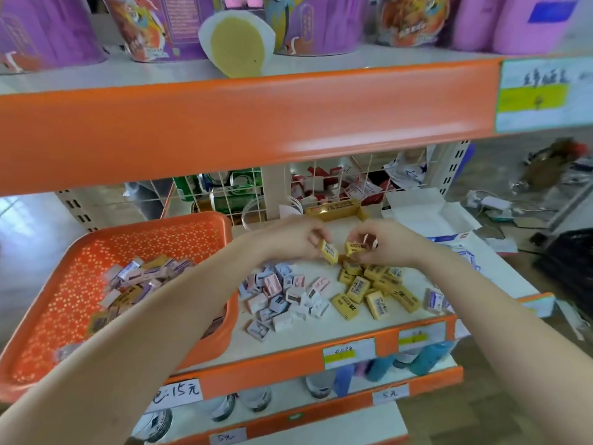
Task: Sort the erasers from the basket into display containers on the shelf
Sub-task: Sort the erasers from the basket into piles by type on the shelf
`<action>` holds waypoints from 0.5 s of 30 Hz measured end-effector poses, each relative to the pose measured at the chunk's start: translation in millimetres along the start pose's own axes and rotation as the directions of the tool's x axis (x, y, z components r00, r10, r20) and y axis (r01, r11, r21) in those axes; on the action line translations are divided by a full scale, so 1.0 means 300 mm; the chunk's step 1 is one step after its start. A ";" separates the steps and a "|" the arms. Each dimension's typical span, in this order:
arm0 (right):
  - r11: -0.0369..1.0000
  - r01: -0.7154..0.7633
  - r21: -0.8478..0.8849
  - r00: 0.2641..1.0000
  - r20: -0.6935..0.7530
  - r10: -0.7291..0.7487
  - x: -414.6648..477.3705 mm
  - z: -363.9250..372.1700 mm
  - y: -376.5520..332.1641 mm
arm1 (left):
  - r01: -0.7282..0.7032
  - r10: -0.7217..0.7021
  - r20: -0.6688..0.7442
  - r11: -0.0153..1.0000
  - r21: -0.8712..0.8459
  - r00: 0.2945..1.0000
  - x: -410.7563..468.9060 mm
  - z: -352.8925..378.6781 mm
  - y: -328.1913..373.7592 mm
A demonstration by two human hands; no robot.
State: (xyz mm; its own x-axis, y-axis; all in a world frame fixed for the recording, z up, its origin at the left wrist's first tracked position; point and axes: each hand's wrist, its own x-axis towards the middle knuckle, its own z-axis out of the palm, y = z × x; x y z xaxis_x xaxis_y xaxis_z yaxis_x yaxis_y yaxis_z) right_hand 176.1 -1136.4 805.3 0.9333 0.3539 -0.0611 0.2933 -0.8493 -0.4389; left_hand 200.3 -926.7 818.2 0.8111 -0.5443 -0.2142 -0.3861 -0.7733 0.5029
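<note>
Erasers in yellow wrappers, one (pixel 330 251) pinched in the curled fingers of the left hand (pixel 293 239), another (pixel 354 247) gripped by the right hand (pixel 383 240), both held just above the yellow pile (pixel 373 289) on the shelf (pixel 288 335), pastel pile (pixel 284 297) beside, orange basket (pixel 80 261) at left with more erasers

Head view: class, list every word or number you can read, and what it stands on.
"15元": left price label, lower shelf edge.
"5元": right price label, same edge.
"5元": bottom price label, lowest edge.
Too blurred to read: yellow erasers, purple tubs, upper shelf tag.
</note>
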 end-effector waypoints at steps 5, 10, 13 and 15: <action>0.995 -0.089 -0.037 0.995 0.033 0.090 -0.042 -0.001 0.073 | -0.072 0.072 -0.025 0.997 -0.008 0.997 0.055 0.033 0.059; 0.991 -0.120 -0.061 0.991 0.058 0.123 -0.052 -0.014 0.092 | -0.083 0.082 0.032 0.996 0.041 0.996 0.084 0.074 0.063; 0.993 -0.110 -0.053 0.991 0.073 0.114 -0.047 -0.024 0.095 | -0.105 0.101 0.084 0.993 0.052 0.991 0.085 0.099 0.044; 0.996 -0.081 -0.040 0.995 0.049 0.083 -0.042 -0.028 0.082 | -0.116 0.104 0.118 0.988 0.100 0.988 0.083 0.115 0.035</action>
State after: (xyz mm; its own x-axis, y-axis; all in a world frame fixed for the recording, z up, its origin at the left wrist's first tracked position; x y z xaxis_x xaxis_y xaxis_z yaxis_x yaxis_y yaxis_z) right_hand 173.3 -1165.1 802.6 0.9433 0.3005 -0.1409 0.2245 -0.8905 -0.3958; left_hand 201.1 -959.6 789.4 0.7089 -0.6564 -0.2581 -0.5198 -0.7336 0.4378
